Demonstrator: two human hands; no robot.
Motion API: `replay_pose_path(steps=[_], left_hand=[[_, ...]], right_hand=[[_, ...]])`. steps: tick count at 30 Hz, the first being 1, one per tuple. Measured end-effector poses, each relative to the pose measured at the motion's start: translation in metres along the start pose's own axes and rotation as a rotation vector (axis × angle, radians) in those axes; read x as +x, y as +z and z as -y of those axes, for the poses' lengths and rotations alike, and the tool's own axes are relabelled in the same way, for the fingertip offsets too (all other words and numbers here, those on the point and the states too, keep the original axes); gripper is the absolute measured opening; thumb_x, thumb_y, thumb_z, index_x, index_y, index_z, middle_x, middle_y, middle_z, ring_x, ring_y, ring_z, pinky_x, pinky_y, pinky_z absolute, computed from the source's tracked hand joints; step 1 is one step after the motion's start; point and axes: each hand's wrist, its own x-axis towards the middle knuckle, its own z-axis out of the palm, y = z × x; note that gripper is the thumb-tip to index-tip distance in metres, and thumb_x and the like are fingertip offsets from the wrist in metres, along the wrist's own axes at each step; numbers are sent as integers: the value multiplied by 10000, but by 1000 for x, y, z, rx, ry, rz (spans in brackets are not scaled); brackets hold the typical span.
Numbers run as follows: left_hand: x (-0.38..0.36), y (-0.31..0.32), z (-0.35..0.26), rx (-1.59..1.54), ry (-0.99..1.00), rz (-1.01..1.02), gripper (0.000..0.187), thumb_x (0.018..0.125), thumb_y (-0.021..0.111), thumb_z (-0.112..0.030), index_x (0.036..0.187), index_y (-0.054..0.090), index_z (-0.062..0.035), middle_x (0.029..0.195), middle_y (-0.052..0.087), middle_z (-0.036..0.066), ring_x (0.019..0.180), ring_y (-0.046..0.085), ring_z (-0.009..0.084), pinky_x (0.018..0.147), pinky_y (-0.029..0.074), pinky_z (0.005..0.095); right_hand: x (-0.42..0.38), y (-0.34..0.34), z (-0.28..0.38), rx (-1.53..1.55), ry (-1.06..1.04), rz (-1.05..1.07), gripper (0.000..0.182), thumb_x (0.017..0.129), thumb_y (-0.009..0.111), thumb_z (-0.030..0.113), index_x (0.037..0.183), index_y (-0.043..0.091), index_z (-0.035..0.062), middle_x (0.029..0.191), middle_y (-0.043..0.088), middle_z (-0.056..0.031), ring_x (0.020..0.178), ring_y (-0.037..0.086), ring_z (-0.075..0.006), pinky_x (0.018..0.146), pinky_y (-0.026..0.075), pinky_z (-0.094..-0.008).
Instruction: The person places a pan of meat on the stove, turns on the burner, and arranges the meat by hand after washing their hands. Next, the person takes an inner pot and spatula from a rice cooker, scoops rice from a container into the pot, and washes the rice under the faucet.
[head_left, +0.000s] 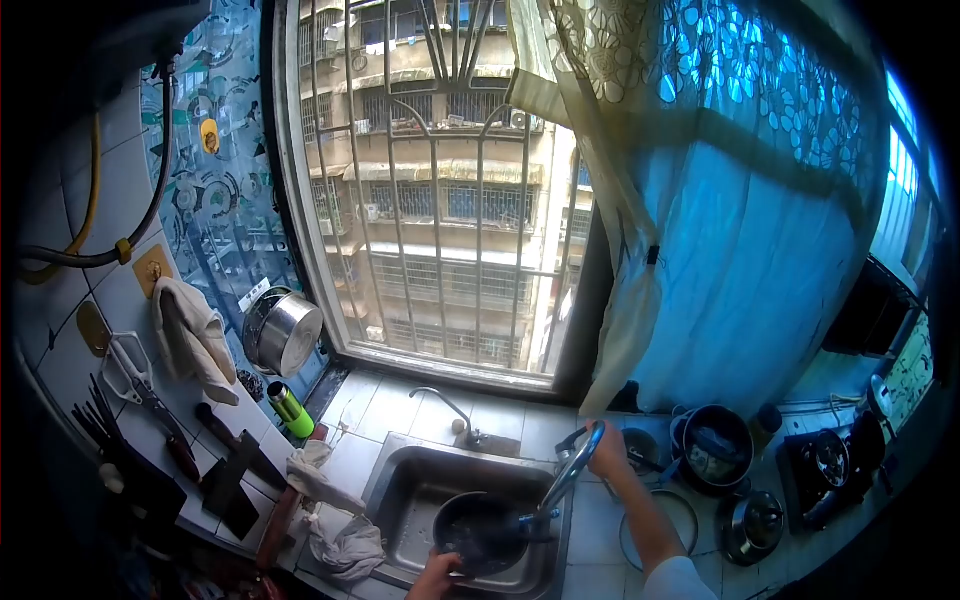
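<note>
A dark round pan (480,535) sits in the steel sink (405,490), tilted slightly. My left hand (437,575) is closed on its near left rim. At the sink's right edge, my right hand (607,452) is raised beside the top of a curved chrome and blue faucet (572,468). Its fingers are bent against the curve, and their exact grip is hard to make out. The faucet's lower end hangs over the right side of the pan. The inside of the pan is dark and blurred.
A thin second tap (440,400) stands behind the sink. Crumpled cloths (345,540) lie to its left, near a green bottle (290,410). To the right are a glass lid (660,530), a dark pot (712,450), a lidded pot (752,527) and a stove (820,475).
</note>
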Motion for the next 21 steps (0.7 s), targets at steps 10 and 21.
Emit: replay_pose_path(steps=[10,21], left_hand=[[22,1,7,116,-33,-78,528,590,539,66,1055,375,-125,951,465,150,836,541,331,651,500,609],[-11,30,-19,863,375,-505,981,514,679,-110,1316,119,-35,1206,305,228,1081,405,374,863,428,411]], right_hand=[[-157,62,97,484,78,414,475,775,584,422,1059,569,41,1028,567,-214,966,551,-351,797,449,-423],[-172,123,196,685,133,573,389,885,401,325,1103,461,7,984,589,-213,942,559,-380,815,429,-448]])
